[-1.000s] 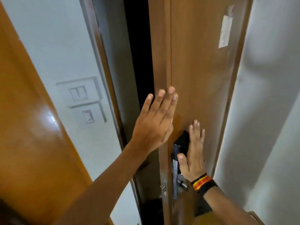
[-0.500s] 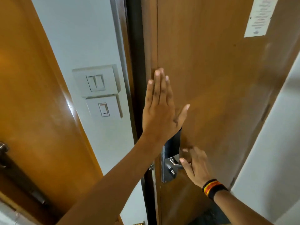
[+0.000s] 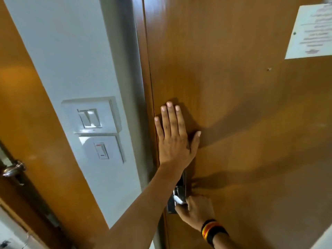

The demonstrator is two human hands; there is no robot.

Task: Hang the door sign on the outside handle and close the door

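Brown wooden door [image 3: 242, 123] sits against the grey metal frame [image 3: 129, 69], both hands on it.
Left hand [image 3: 174, 139] is spread flat on the panel near its edge; right hand [image 3: 195, 211] is curled around the silver lever handle [image 3: 177, 198]. The door sign cannot be seen.

We cannot read the blurred print on the paper notice [image 3: 311, 31], cut by the right edge. Our left forearm [image 3: 143, 211] hides much of the lock plate [image 3: 181, 186]; the door sign stays unseen.
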